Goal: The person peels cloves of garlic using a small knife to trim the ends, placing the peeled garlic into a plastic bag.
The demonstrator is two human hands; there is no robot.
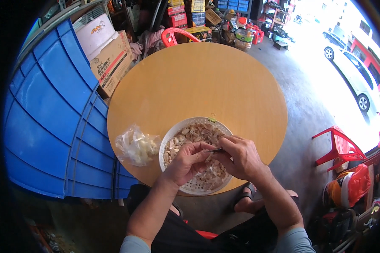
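Observation:
A round white perforated plastic basket (164,142) sits at the near edge of the round wooden table. Garlic cloves (186,132) and papery garlic skins (209,182) lie in it. Over the basket, my left hand (190,161) pinches something small between thumb and fingertips; it is too small to name. My right hand (240,155) is closed on a small dark metal blade (216,151), whose tip meets my left fingertips. A yellow-green binder clip (212,120) grips the basket's far rim. Left of the basket, a clear plastic bag (137,147) holds pale peeled cloves.
The round table (196,79) reaches away from me. Blue plastic panels (57,110) stand at its left, beside a cardboard carton (112,64) and a white foam box (96,34). A red chair (174,34) stands behind the table, and a red stool (338,147) on the floor at right.

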